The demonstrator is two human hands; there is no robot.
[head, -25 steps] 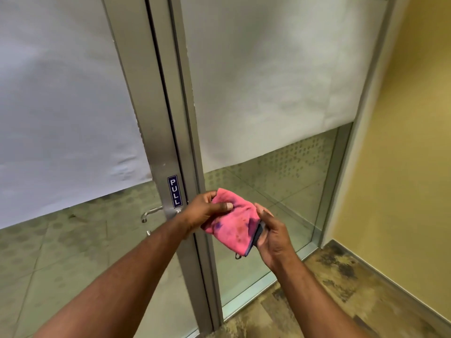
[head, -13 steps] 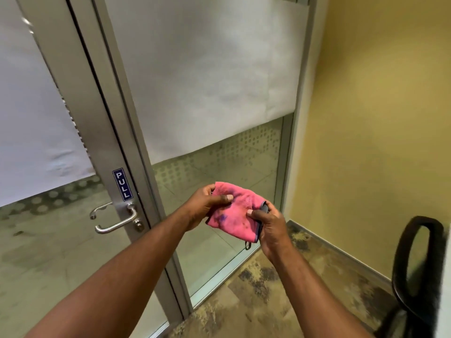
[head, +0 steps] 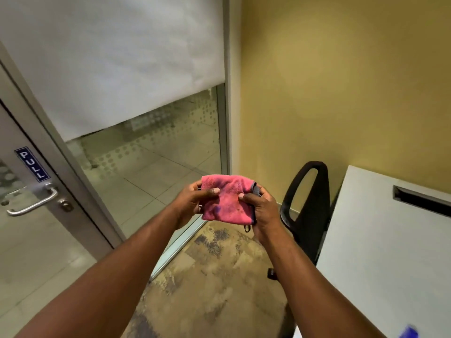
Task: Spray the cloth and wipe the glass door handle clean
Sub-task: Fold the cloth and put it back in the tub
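A folded pink cloth [head: 230, 201] with dark stains is held in front of me between both hands. My left hand [head: 192, 203] pinches its left edge and my right hand [head: 262, 208] grips its right edge, where a grey trim and a small loop hang. The silver lever door handle [head: 34, 203] sits far to the left on the glass door's metal frame, below a blue PULL label [head: 33, 164], well apart from the cloth. No spray bottle shows clearly.
A black office chair [head: 307, 211] stands right of my hands against the yellow wall [head: 341, 81]. A white desk [head: 380, 252] fills the lower right, with a blurred blue object [head: 410, 332] at its bottom edge. A fixed glass panel with white blind [head: 122, 57] is ahead.
My view has swung right: the door handle slid to the far left edge, and the chair and desk came into sight. Both hands kept hold of the cloth, now more centred.
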